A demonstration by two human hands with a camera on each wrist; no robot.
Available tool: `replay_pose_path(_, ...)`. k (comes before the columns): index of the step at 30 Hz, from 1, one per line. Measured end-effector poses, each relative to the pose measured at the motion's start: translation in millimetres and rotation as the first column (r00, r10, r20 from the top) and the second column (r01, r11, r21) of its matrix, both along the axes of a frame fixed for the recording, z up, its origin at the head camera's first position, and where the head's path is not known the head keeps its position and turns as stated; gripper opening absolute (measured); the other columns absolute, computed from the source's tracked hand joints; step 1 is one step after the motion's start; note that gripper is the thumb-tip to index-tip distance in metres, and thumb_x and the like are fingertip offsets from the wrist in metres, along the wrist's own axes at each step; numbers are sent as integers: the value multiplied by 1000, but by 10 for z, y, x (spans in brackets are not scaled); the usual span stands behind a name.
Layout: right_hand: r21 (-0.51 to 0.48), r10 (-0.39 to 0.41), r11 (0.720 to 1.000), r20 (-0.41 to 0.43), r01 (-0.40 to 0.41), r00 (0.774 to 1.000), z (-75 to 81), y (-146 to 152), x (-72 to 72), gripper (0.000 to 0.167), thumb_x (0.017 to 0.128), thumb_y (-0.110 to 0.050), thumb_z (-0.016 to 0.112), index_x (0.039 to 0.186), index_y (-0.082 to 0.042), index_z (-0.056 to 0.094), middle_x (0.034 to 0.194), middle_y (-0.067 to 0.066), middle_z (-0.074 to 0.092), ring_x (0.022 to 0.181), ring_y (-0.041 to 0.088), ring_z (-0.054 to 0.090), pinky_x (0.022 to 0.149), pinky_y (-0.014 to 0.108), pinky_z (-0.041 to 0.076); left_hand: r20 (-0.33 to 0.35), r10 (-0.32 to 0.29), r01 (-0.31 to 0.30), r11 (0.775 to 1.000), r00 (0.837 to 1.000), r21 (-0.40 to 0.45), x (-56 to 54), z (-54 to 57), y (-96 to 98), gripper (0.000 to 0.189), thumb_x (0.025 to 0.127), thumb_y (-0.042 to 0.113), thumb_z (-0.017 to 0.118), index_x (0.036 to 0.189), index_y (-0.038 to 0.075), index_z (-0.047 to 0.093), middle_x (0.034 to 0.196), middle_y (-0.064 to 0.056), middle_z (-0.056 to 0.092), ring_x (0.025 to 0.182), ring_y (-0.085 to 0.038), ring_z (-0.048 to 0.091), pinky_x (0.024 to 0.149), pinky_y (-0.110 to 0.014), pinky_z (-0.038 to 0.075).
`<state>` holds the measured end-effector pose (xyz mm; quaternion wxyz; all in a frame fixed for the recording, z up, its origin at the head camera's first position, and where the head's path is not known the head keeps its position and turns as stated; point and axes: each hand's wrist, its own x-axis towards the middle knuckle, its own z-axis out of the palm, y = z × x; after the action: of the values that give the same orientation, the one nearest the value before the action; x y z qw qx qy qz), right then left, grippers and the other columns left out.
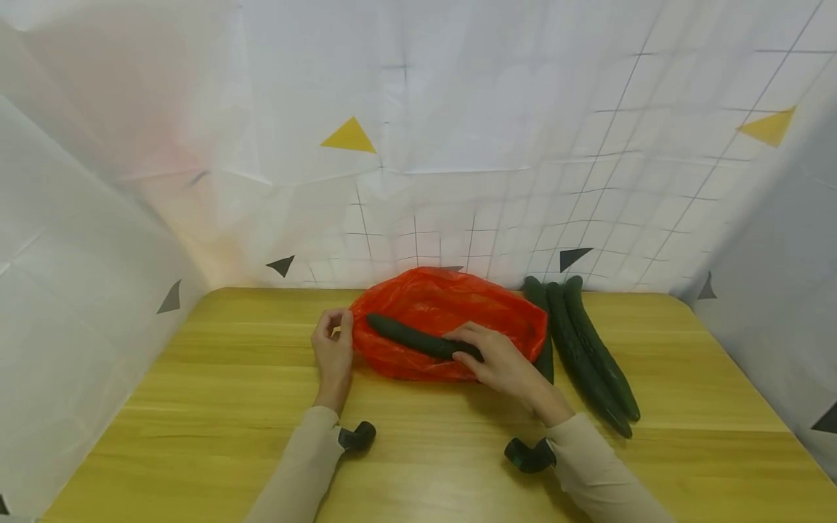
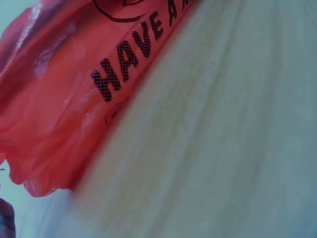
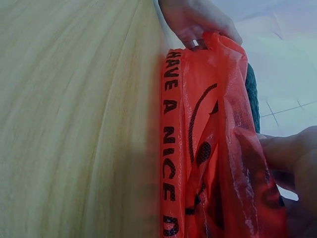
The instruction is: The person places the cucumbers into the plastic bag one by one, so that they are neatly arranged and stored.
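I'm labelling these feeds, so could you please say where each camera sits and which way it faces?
Head: worn on the head, facing forward and down at the red bag, cucumbers and table; left hand, right hand and sleeves show.
Left wrist: worn there, facing the bag and table; only a fingertip, lower left.
Right wrist: worn there, facing along the bag; right hand at right, left hand at top.
Shared: both wrist views show the bag's "HAVE A" lettering.
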<state>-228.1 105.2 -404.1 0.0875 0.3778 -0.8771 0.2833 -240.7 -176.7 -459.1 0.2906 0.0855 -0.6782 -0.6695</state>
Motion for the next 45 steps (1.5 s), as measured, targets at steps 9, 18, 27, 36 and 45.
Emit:
replay_pose_path(9, 32, 14, 999, 29, -15, 999, -1, -2, -3, 32, 88, -18, 66, 120, -18, 63, 111, -6, 63, 104, 12, 60, 93, 37, 48, -38, 1, -2, 1000, 999, -14, -6, 1, 4, 24, 90, 32, 64, 96, 9, 63, 88, 4, 58, 87, -14, 53, 67, -18, 44)
replay_pose_path(18, 51, 9, 999, 41, -11, 999, -30, 2, -10, 30, 89, -19, 65, 119, -18, 63, 112, -5, 64, 105, 13, 60, 94, 37, 48, -57, -2, 1, 1000, 998, -1, 1, -5, 1, 24, 89, 30, 64, 96, 7, 63, 88, 4, 58, 88, -14, 53, 68, -18, 44)
replay_pose_path(27, 69, 19, 997, 50, -23, 999, -43, 3, -17, 30, 89, -17, 64, 119, -18, 63, 111, -4, 64, 105, 14, 61, 94, 38, 48, -78, -4, 5, 1000, 997, 6, 14, 2, 5, 27, 89, 32, 64, 96, 6, 62, 89, 4, 58, 88, -14, 53, 69, -18, 44)
replay_pose_path(36, 87, 31, 996, 70, -37, 997, -80, 1, -22, 28, 90, -16, 62, 119, -16, 63, 109, -4, 65, 103, 14, 61, 92, 38, 49, -87, -8, 10, 1000, 996, 17, 54, 75, 22, 26, 90, 25, 63, 97, 0, 61, 87, 5, 57, 85, -11, 54, 71, -17, 47)
replay_pose_path(45, 120, 32, 992, 110, -46, 993, -115, -5, -15, 27, 92, -16, 60, 119, -17, 63, 109, -3, 65, 103, 16, 62, 92, 38, 49, -62, -56, 57, 998, 997, 17, 187, 268, 60, 23, 92, 16, 60, 101, -5, 59, 91, 4, 57, 87, -12, 54, 75, -16, 50)
